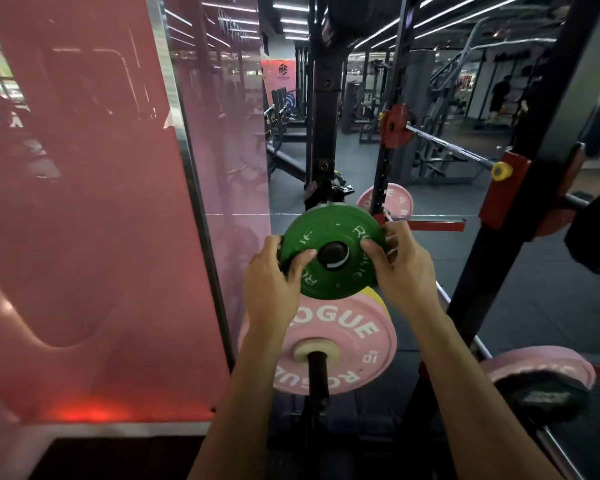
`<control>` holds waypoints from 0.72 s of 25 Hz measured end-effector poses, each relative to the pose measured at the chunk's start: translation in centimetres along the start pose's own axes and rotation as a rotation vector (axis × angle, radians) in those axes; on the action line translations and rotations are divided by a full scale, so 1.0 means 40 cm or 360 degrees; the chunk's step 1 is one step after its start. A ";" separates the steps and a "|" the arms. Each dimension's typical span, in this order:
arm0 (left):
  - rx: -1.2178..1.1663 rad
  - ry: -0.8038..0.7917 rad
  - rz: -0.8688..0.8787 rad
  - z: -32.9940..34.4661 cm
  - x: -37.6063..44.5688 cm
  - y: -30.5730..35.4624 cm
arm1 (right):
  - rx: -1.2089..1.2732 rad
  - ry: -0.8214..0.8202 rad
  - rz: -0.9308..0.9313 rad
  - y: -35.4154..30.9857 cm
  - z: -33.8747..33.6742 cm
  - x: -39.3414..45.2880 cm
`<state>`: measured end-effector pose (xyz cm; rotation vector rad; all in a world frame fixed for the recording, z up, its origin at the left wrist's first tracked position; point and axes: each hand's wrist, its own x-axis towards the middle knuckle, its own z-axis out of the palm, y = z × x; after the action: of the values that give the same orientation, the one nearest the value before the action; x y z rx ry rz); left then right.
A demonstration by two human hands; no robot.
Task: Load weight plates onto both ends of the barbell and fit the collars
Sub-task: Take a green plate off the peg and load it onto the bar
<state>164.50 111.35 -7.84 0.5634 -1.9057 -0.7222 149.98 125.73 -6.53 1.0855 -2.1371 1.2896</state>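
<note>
Both our forearms reach out: left hand (pixel 271 271) and right hand (pixel 404 268), fingers (pixel 303 258) clamped on the green plate (pixel 331 251), hold it upright above the pink plate (pixel 336 344) on its peg (pixel 317 372).

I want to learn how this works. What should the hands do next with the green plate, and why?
Probably lift the green plate straight off the black peg showing through its centre hole. The left hand and right hand grip its opposite edges, and it sits above the pink plate, so it seems ready to carry to the barbell.
</note>
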 end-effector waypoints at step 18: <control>-0.0211 -0.0130 0.0252 0.008 -0.346 0.344 | -0.0167 0.0351 0.0179 -0.028 -0.482 -0.350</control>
<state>168.90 130.34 -7.14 0.3006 -1.9359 -0.7711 158.59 147.97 -6.12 0.7531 -2.0968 1.2666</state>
